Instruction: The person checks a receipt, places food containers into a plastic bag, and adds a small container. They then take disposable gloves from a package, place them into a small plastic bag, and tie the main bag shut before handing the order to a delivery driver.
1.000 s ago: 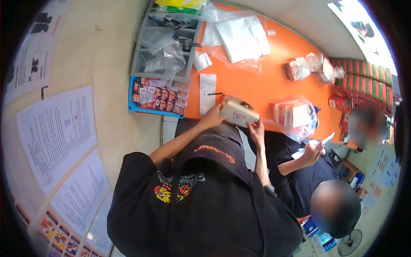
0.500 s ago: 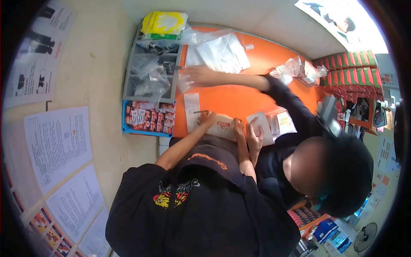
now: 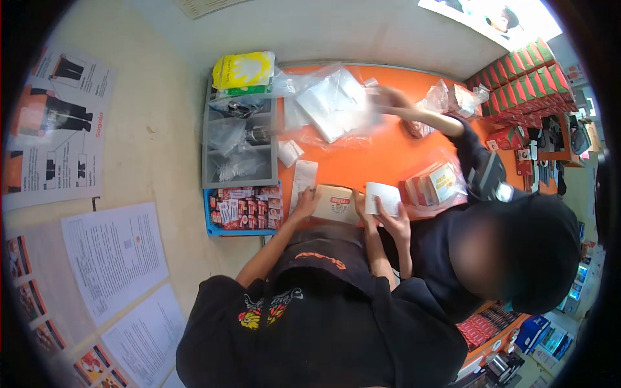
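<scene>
A cream paper food box (image 3: 337, 203) with red and dark print lies on the orange table in front of my body. My left hand (image 3: 306, 203) grips its left edge, fingers curled beside a long white paper slip (image 3: 303, 180). At the box's right edge, my right hand (image 3: 361, 208) holds the side, its fingers partly hidden. Right next to it, a co-worker's hand (image 3: 392, 222) holds a white folded paper piece (image 3: 382, 198). The co-worker's other hand (image 3: 389, 100), blurred, is over the right side of the clear plastic bags (image 3: 331, 107).
A grey divided tray (image 3: 240, 174) with plastic-wrapped items stands at the left, a yellow packet (image 3: 244, 72) at its far end. Nearer is a blue basket (image 3: 211, 223) of red sachets. Bagged boxes (image 3: 435, 185) lie right; stacked red-green boxes (image 3: 524, 84) stand behind. The co-worker (image 3: 427, 255) leans in closely.
The co-worker's far hand has swept right, from beside the grey tray to the plastic bags. A small white packet now shows by the tray. My hands stay at the box.
</scene>
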{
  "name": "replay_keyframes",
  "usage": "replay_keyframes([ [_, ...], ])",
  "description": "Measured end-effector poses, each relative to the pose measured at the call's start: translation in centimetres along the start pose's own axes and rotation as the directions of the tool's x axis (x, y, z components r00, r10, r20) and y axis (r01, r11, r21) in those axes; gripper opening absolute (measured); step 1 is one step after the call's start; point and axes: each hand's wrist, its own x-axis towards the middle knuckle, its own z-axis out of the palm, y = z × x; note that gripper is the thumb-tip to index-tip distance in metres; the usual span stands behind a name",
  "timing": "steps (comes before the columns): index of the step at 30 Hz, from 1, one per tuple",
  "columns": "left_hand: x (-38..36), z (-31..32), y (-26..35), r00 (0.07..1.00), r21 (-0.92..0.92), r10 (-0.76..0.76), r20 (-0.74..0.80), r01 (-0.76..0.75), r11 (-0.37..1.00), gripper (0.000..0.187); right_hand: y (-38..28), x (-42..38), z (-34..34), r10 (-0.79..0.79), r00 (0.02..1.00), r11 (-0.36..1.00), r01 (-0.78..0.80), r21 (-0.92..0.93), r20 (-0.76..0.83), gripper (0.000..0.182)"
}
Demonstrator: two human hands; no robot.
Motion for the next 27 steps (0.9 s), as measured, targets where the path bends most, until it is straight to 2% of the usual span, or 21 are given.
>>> replay_keyframes([
  [2, -2.8, -1.3, 0.4, 0.944, 0.139, 0.322, -0.075, -0.31, 0.941, 0.06, -1.4, -1.5, 0.3, -0.091, 0.974, 0.892, 0.172, -0.417, 0.206, 0.083],
  [3, -3.7, -1.8, 0.3, 0.937, 0.113, 0.341, -0.08, -0.331, 0.937, 0.058, -2.7, -2.5, 0.5, -0.079, 0.965, 0.935, 0.159, -0.318, 0.252, 0.083],
  [4, -4.4, -2.5, -0.1, 0.93, 0.092, 0.359, -0.082, -0.351, 0.932, 0.057, 0.0, -3.2, 1.1, -0.083, 0.983, 0.985, 0.106, -0.136, 0.163, 0.071],
  [5, -5.0, -3.4, -0.3, 0.922, 0.076, 0.379, -0.083, -0.373, 0.925, 0.055, -0.7, 1.8, 2.1, 0.05, 0.981, 0.95, -0.104, 0.295, 0.186, 0.065],
  [6, -6.0, -4.6, 0.1, 0.957, -0.001, 0.289, -0.012, -0.289, 0.957, 0.052, -4.6, 11.7, 4.2, 0.236, 0.856, 0.265, -0.511, 0.818, 0.459, 0.059],
  [7, -7.4, -6.0, 1.0, 0.979, -0.068, 0.195, 0.065, -0.19, 0.979, 0.049, -8.9, 21.9, 7.0, 0.232, 0.683, -0.363, -0.599, 0.713, 0.692, 0.054],
  [8, -8.7, -7.3, 1.7, 0.985, -0.127, 0.099, 0.145, -0.08, 0.989, 0.045, -10.9, 26.8, 8.5, 0.16, 0.573, -0.526, -0.639, 0.561, 0.804, 0.049],
  [9, -9.7, -8.3, 2.1, 0.985, -0.138, 0.092, 0.147, -0.071, 0.988, 0.044, -12.4, 29.3, 10.0, 0.06, 0.519, -0.594, -0.668, 0.448, 0.853, 0.045],
  [11, -11.2, -10.1, 2.4, 0.986, -0.163, 0.074, 0.149, -0.049, 0.985, 0.042, -13.4, 31.4, 12.0, -0.204, 0.442, -0.549, -0.79, 0.272, 0.873, 0.041],
  [12, -11.7, -10.4, 2.1, 0.994, -0.22, 0.028, 0.103, -0.005, 0.976, 0.039, -13.3, 31.4, 11.9, 0.04, 0.455, -0.688, -0.633, 0.355, 0.889, 0.046],
  [13, -12.1, -10.8, 1.8, 0.996, -0.252, 0.011, 0.09, 0.012, 0.968, 0.038, -13.3, 30.9, 11.6, 0.277, 0.402, -0.767, -0.454, 0.453, 0.873, 0.052],
  [14, -12.0, -10.9, 1.5, 0.997, -0.288, -0.002, 0.077, 0.024, 0.957, 0.037, -13.0, 30.4, 11.6, 0.494, 0.289, -0.78, -0.269, 0.564, 0.82, 0.059],
  [15, -11.1, -10.9, 1.0, 0.998, -0.326, -0.009, 0.062, 0.029, 0.945, 0.037, -12.0, 30.2, 11.9, 0.398, 0.404, -0.797, -0.292, 0.529, 0.824, 0.058],
  [17, -9.0, -10.4, 0.7, 0.998, -0.287, 0.05, 0.046, -0.034, 0.957, 0.036, -11.4, 30.1, 11.9, 0.169, 0.605, -0.816, -0.357, 0.455, 0.778, 0.055],
  [18, -8.3, -10.2, 0.7, 0.996, -0.267, 0.076, 0.041, -0.062, 0.962, 0.035, -12.7, 30.7, 11.7, 0.337, 0.547, -0.776, -0.3, 0.555, 0.767, 0.045],
  [20, -7.0, -10.8, 2.8, 0.99, -0.207, 0.089, 0.111, -0.065, 0.976, 0.034, -16.3, 31.6, 12.6, 0.253, 0.483, -0.921, -0.146, 0.362, 0.838, 0.047],
  [22, -6.2, -11.8, 5.7, 0.989, -0.195, 0.079, 0.126, -0.054, 0.979, 0.034, -15.9, 31.8, 12.0, 0.546, 0.159, -0.798, -0.2, 0.568, 0.823, 0.054],
  [23, -5.8, -12.0, 6.6, 0.992, -0.212, 0.066, 0.107, -0.042, 0.976, 0.034, -17.8, 30.9, 12.7, 0.521, 0.254, -0.775, -0.259, 0.576, 0.815, 0.061],
  [27, -5.3, -12.1, 5.5, 0.993, -0.263, 0.075, 0.092, -0.049, 0.963, 0.034, -19.1, 29.3, 13.1, 0.444, 0.337, -0.784, -0.302, 0.542, 0.83, 0.052],
])
